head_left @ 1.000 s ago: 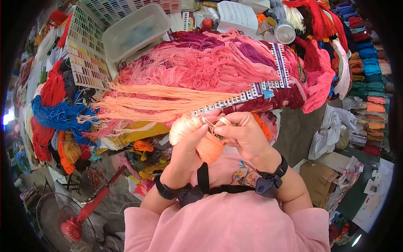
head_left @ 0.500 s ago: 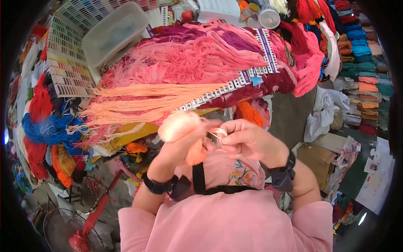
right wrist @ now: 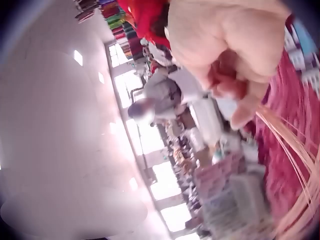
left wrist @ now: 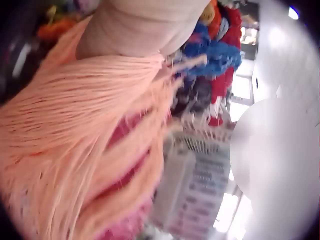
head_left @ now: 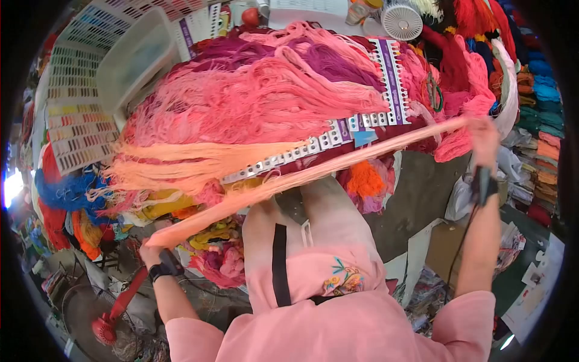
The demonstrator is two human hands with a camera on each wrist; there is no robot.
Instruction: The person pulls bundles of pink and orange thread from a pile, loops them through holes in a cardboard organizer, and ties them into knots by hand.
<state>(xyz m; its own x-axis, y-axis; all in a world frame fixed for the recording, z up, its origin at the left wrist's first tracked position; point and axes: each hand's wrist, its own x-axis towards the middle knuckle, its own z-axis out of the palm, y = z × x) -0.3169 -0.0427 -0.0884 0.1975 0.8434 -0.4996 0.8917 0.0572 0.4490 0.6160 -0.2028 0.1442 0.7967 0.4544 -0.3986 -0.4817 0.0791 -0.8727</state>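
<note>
A long skein of peach thread [head_left: 338, 161] is stretched across the front of the table, from low left to upper right. At its lower end my left hand [head_left: 147, 253] grips it; in the left wrist view the strands [left wrist: 65, 110] fan out below that hand [left wrist: 145, 27]. Far out to the right, my right hand [head_left: 484, 145], blurred, holds the other end. In the right wrist view its fingers are curled, with thin strands [right wrist: 287, 132] running down from them. Behind the stretched skein lie more peach hanks [head_left: 187, 158], attached to a white punched card strip [head_left: 274, 161].
Pink and purple thread [head_left: 259, 90] is heaped over the table. A clear plastic tub [head_left: 136, 60] and a colour chart [head_left: 78, 108] stand at the left, a small white fan [head_left: 401, 23] at the back. A red floor fan [head_left: 104, 329] is at lower left.
Both hands were close together at the chest with the peach thread bundled up. They have swung wide apart, left hand down left, right hand up right, and the skein is now drawn out between them.
</note>
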